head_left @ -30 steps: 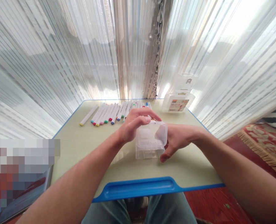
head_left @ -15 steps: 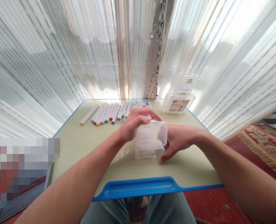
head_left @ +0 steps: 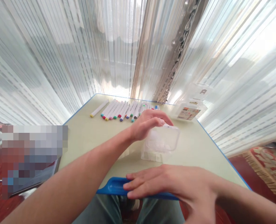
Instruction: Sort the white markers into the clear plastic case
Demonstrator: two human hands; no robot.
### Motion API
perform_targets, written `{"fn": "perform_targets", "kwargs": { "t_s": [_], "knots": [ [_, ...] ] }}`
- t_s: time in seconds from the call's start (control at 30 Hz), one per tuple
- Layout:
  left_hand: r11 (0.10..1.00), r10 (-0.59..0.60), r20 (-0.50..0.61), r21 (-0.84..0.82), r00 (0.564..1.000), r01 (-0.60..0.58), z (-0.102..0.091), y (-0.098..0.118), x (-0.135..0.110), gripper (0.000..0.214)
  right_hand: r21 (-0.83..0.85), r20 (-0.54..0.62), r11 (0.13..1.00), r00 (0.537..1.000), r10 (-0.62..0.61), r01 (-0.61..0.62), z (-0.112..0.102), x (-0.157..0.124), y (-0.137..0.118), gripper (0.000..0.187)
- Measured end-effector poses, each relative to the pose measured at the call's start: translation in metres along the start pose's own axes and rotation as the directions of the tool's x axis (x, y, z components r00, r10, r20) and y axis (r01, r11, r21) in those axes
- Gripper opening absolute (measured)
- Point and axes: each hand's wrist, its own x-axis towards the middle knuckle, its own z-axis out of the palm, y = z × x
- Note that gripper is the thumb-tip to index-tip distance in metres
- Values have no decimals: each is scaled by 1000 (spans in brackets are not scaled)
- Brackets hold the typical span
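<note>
A clear plastic box (head_left: pixel 152 155) stands on the table with its hinged lid (head_left: pixel 167 138) raised. My left hand (head_left: pixel 148 123) is closed on the upper edge of that lid, thumb on the near side and the other fingers behind, partly hidden. Nearer to me, my right hand (head_left: pixel 166 182) is stretched out palm down with nothing in it. Its fingers lie over the blue groove (head_left: pixel 114 185) along the table's front edge. White markers (head_left: pixel 116 110) with coloured ends lie in a row beyond my left hand.
The pale green table (head_left: pixel 86 140) has a blue rim. A second clear case (head_left: pixel 189 112) with a printed label stands at the back right. A dark-framed screen (head_left: pixel 43 174), partly pixelated, is at the left. Striped curtains (head_left: pixel 105 46) hang behind.
My right hand has let go of the box's side and come back to the table's front edge. My left hand stays on the lid. The whole view has turned slightly.
</note>
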Motion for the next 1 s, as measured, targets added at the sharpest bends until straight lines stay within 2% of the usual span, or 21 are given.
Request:
{"fn": "perform_targets", "kwargs": {
  "t_s": [0.03,0.07,0.2,0.83,1.0],
  "knots": [
    [1000,0,0,3,1000,0,0,0,0,35,-31,-33,995,995,-99,98,6,3,11,84],
    [1000,0,1,7,1000,0,0,-1,0,35,-75,-83,991,990,-116,109,10,5,21,88],
    [1000,-7,-6,1,1000,7,-1,-3,1,34,-159,-181,986,980,-77,48,16,5,37,93],
    [998,-56,-13,-29,998,56,0,-1,2,35,-223,-170,974,982,-81,42,15,8,34,87],
    [997,-75,1,18,997,75,-1,2,2,33,-225,-164,974,985,-60,22,15,8,34,84]
  ]
}}
